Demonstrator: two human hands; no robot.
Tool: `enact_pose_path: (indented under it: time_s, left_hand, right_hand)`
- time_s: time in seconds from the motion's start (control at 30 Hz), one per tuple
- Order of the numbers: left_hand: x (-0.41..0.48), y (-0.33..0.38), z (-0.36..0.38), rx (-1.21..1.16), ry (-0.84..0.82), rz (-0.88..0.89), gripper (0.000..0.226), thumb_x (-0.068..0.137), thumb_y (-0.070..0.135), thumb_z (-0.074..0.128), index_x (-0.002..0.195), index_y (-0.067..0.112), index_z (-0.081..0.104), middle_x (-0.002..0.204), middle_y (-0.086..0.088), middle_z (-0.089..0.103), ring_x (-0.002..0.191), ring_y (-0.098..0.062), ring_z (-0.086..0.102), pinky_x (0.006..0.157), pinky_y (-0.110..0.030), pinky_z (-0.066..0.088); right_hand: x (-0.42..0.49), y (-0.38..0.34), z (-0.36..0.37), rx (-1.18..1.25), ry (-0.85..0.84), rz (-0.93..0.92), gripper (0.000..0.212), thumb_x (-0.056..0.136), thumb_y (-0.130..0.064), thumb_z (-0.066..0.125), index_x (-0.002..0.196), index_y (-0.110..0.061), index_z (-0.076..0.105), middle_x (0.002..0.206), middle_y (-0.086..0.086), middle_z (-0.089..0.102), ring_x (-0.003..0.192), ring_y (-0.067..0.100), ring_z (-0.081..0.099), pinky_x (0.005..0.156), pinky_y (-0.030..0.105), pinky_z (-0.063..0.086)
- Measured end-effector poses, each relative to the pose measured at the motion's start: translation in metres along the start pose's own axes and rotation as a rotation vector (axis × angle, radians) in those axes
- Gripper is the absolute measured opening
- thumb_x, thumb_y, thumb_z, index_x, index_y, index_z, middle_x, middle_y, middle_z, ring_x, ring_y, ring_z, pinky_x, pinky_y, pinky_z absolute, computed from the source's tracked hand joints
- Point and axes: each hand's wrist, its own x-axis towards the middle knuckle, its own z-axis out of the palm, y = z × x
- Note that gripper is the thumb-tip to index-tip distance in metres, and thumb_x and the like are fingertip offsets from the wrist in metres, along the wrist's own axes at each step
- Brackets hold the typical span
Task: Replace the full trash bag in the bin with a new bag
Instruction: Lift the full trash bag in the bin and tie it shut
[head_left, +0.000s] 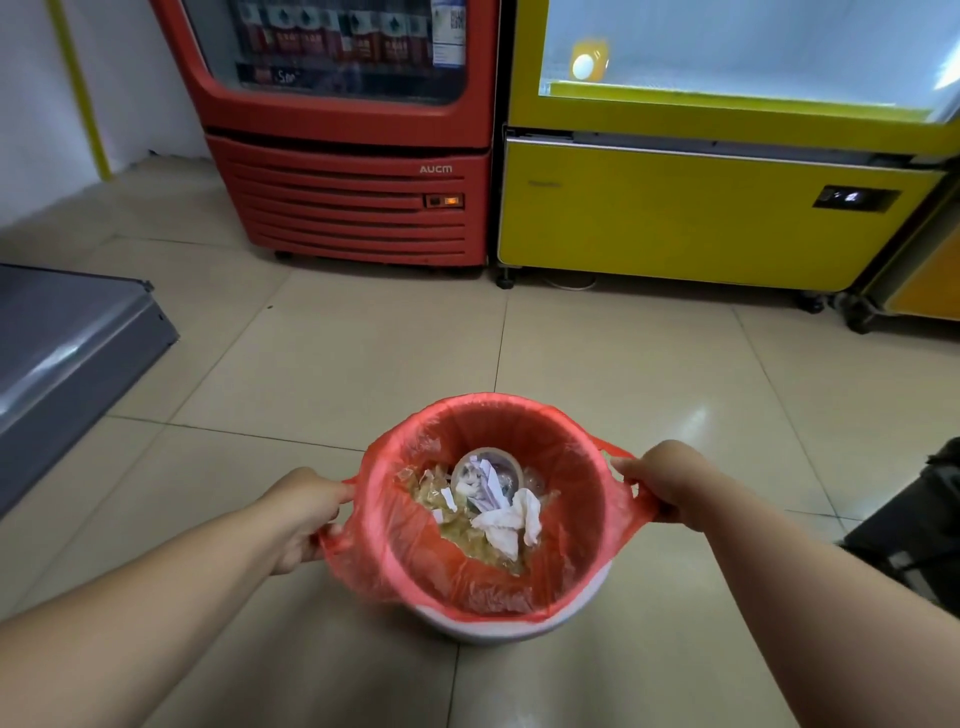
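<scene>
red trash bag (415, 551) lines white bin (498, 626) on floor, rubbish low inside | handles stick out left and right of rim | left hand (304, 512) fingers clamped on left handle, right hand (670, 483) on right | next, likely: lift straight up, hands equally near

We stand on a beige tiled floor (322, 364) that shines under overhead light. Ahead of us a red drinks cooler (353, 197) sits just beside a yellow glass-topped freezer (701, 218), both against the far wall. A grey metal cabinet (67, 353) lies at our left, below a white wall (31, 104).
</scene>
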Motion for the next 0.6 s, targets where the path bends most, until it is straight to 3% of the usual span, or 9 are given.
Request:
enact_pose_path:
  time_s: [0.07,0.17,0.23,0.33,0.4,0.5,0.6]
  left_hand:
    - [-0.005,0.009,-0.002,-0.006,0.002,0.036,0.012,0.089,0.012,0.056,0.078,0.013,0.059,0.057,-0.001,0.032,0.030,-0.009,0.029,0.035,-0.015,0.038]
    - [-0.012,0.030,-0.001,-0.010,0.048,0.203,0.015,0.092,0.012,0.047,0.078,0.012,0.053,0.057,-0.003,0.035,0.038,-0.015,0.032,0.040,-0.019,0.037]
    - [-0.017,0.045,0.001,0.132,0.130,0.448,0.021,0.090,0.014,0.046,0.069,0.013,0.046,0.055,-0.004,0.040,0.043,-0.021,0.039,0.053,-0.027,0.037]
    - [-0.032,0.062,0.000,0.401,0.322,0.843,0.018,0.090,0.024,0.051,0.074,0.016,0.050,0.064,0.007,0.052,0.059,-0.013,0.051,0.054,-0.027,0.036]
    - [-0.040,0.064,-0.003,0.479,0.344,1.052,0.012,0.090,0.026,0.054,0.081,0.018,0.054,0.071,0.014,0.052,0.066,-0.004,0.049,0.057,-0.018,0.035]
    - [-0.041,0.060,-0.007,0.511,0.353,1.279,0.008,0.088,0.019,0.058,0.082,0.012,0.059,0.081,0.008,0.050,0.072,-0.004,0.042,0.065,-0.011,0.035]
    - [-0.041,0.059,0.006,0.258,0.290,1.289,0.007,0.090,0.017,0.054,0.085,0.021,0.058,0.096,0.010,0.059,0.089,0.007,0.050,0.079,0.001,0.033]
  right_hand:
    - [-0.003,-0.013,-0.006,0.017,0.036,-0.034,0.029,0.088,-0.020,0.063,0.066,-0.002,0.058,0.055,0.010,0.049,0.039,0.020,0.051,0.039,0.023,0.049]
    - [-0.010,-0.035,-0.009,0.055,0.139,-0.216,0.023,0.087,-0.017,0.062,0.067,-0.005,0.058,0.056,0.012,0.053,0.049,0.025,0.054,0.054,0.031,0.049]
    - [-0.019,-0.049,-0.007,0.074,0.191,-0.385,0.022,0.087,-0.023,0.061,0.067,-0.015,0.060,0.055,0.007,0.055,0.046,0.019,0.054,0.052,0.026,0.043]
    - [-0.037,-0.061,-0.007,-0.046,0.219,-0.619,0.014,0.084,-0.031,0.064,0.073,-0.022,0.067,0.061,0.001,0.059,0.053,0.011,0.053,0.052,0.025,0.038]
    - [-0.046,-0.065,-0.014,-0.211,0.171,-0.706,0.012,0.082,-0.030,0.068,0.074,-0.022,0.069,0.064,-0.003,0.061,0.059,0.011,0.052,0.054,0.025,0.038]
    - [-0.055,-0.067,-0.026,-0.347,0.108,-0.711,0.013,0.079,-0.030,0.072,0.069,-0.022,0.068,0.062,-0.005,0.060,0.059,0.011,0.050,0.054,0.026,0.039]
    - [-0.062,-0.073,-0.030,-0.280,0.102,-0.707,0.012,0.077,-0.023,0.075,0.068,-0.018,0.069,0.059,-0.003,0.061,0.052,0.009,0.051,0.051,0.025,0.043]
